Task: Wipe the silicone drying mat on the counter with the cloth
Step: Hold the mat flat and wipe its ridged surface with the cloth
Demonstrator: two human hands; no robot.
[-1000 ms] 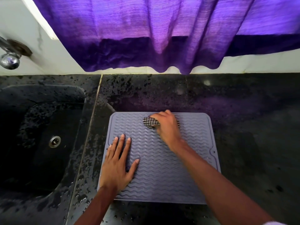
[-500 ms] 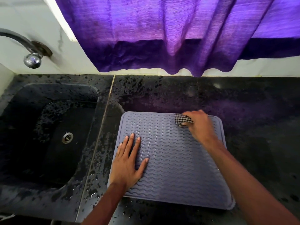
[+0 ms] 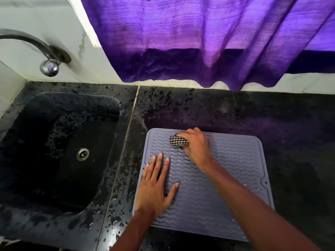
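Cloth [image 3: 178,141], checked black and white, sits bunched in the right hand [image 3: 196,147]. The fingers curl down round it, so only a wad pokes out on the side toward the sink [image 3: 23,124]. That wad is pressed onto the mat [image 3: 226,178] close to its far edge, a little left of the middle. From where I stand I cannot see how much of the cloth is tucked under the palm. The left hand [image 3: 155,189] lies flat on the mat, palm down, in the near left part. Its fingers are straight and slightly fanned, the thumb is stretched out to the right, and it holds nothing, only bearing on the ribs. The two hands are apart, the left nearer the person and the right farther away. The mat is grey with wavy ridges and a raised rim, and it lies flat on the black counter [image 3: 272,115] just right of the sink. Water drops speckle the counter between mat and sink. A metal drain [image 3: 82,154] shows in the dark basin, and a tap [image 3: 36,44] curves out of the wall above it. A purple curtain [image 3: 199,42] hangs behind, with its hem just over the counter's back edge.
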